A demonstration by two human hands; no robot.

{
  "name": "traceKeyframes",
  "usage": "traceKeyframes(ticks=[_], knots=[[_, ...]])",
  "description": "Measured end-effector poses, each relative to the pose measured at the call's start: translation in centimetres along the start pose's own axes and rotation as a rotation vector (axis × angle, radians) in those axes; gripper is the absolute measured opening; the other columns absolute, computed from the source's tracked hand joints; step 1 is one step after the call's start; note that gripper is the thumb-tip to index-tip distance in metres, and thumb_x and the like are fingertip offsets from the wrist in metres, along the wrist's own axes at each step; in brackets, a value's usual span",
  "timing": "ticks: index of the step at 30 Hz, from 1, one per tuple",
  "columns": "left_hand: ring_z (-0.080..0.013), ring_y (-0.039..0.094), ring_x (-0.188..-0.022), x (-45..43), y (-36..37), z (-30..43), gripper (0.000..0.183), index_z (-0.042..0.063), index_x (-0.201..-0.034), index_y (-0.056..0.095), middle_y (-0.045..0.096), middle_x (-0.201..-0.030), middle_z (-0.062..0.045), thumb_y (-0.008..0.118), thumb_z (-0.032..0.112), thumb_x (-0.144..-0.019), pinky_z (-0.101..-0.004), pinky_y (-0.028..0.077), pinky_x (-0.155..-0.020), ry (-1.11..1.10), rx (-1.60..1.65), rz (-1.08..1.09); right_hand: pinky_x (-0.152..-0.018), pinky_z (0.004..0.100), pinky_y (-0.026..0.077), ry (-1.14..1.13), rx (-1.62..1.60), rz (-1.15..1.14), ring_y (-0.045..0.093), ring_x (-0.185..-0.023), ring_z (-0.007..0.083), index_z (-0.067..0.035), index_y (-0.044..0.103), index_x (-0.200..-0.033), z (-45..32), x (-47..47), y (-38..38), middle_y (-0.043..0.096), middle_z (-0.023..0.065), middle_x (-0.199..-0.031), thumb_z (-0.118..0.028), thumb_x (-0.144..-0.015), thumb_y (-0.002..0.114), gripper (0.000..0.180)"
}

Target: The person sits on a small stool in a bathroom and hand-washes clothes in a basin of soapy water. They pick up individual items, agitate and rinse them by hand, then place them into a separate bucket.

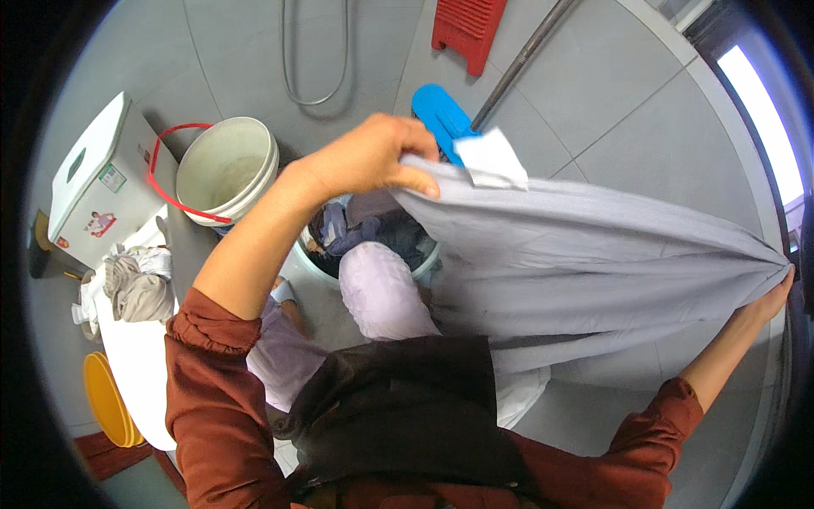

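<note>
A grey cloth garment [572,248], possibly trousers, is stretched sideways in front of me. My left hand [391,156] pinches its upper left edge between thumb and fingers. Far to the right, my right hand [768,298] grips the bunched other end. A white tag or patch [493,159] sticks up from the top edge near my left hand. Below the left hand stands a pale round basin [427,267] holding dark clothes [369,229], partly hidden by the cloth and my knee.
A white bucket [226,165] with a red handle stands at left, near a white toilet tank [95,184]. Crumpled clothes [140,286] lie on the white toilet lid [137,362]. Behind are a blue brush head [439,114] on a pole, a red plastic stool [467,32] and a shower hose [315,102].
</note>
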State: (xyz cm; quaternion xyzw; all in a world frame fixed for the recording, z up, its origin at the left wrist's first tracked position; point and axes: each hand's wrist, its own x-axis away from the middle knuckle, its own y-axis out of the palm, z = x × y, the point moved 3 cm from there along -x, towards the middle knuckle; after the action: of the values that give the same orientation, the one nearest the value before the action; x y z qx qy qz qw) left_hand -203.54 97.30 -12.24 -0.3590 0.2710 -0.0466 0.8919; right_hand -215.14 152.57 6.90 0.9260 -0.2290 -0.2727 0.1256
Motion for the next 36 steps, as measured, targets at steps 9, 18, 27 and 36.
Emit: traceKeyframes(ticks=[9,18,27,36], knots=[[-0.0092,0.053,-0.074,3.9,6.9,-4.9,0.026,0.002,-0.086,0.061,0.059,-0.077,-0.002,0.065,0.025,-0.076,-0.0249,0.042,-0.065,0.028,-0.123,-0.23,-0.088,0.0395,0.04,0.105,0.008,-0.05,0.052,-0.097,0.0286,0.0,0.053,-0.103,-0.7,-2.5,-5.6,0.055,0.015,-0.106,-0.033,-0.088,0.036,0.04],[-0.0085,0.053,-0.077,6.0,4.6,-3.7,0.025,0.006,-0.096,0.051,0.055,-0.085,0.0,0.051,0.03,-0.087,-0.0235,0.045,-0.069,-0.527,1.282,0.297,-0.076,0.0332,0.046,0.123,1.877,-0.689,0.06,-0.082,0.0256,0.001,0.054,-0.107,8.4,9.3,-11.1,0.063,0.0139,-0.085,-0.014,-0.072,0.066,0.039],[-0.0051,0.048,-0.069,8.6,4.1,1.8,0.025,0.004,-0.087,0.055,0.054,-0.078,0.002,0.047,0.027,-0.089,-0.0196,0.04,-0.062,-0.631,1.14,0.384,-0.081,0.0298,0.043,0.049,0.209,-1.355,0.055,-0.094,0.0194,-0.003,0.057,-0.101,13.8,33.7,20.7,0.057,0.0085,-0.102,-0.011,-0.073,0.063,0.03],[-0.0029,0.033,-0.062,11.8,3.8,3.8,0.027,0.004,-0.072,0.047,0.036,-0.063,0.007,0.045,0.023,-0.091,-0.0196,0.03,-0.054,-0.725,0.61,0.464,-0.061,0.0204,0.04,0.581,-0.024,-1.498,0.048,-0.068,0.0042,0.0,0.055,-0.086,16.3,38.8,23.4,0.055,0.0011,-0.077,-0.009,-0.08,0.056,0.011]])
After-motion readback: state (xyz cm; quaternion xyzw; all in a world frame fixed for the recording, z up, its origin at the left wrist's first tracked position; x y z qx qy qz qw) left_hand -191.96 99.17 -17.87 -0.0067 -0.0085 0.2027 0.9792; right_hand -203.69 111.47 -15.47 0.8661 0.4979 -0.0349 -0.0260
